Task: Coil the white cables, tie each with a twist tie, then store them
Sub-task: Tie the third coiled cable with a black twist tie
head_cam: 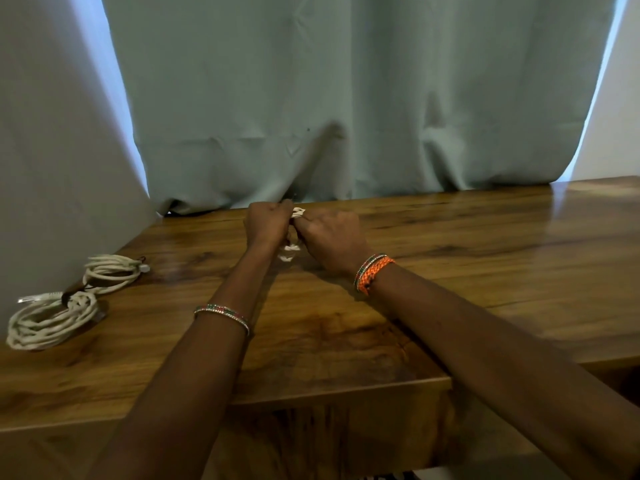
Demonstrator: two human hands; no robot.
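Head view: the left hand (268, 221) and right hand (330, 240) curl together around a small white cable coil (292, 237), apparently pinching a twist tie (290, 201) above it to bind it. Well left of the fingers, two tied coils (69, 299) lie on the table (450, 244), likely awaiting storage.

Both arms stretched way out toward 12 o'clock, hands meeting knuckle to knuckle in the middle. Left hand (268, 221) is fisted up, fingers curled tight. Right hand (332, 239) sits at its 3 o'clock, back facing up, fingers curled and pinching too.
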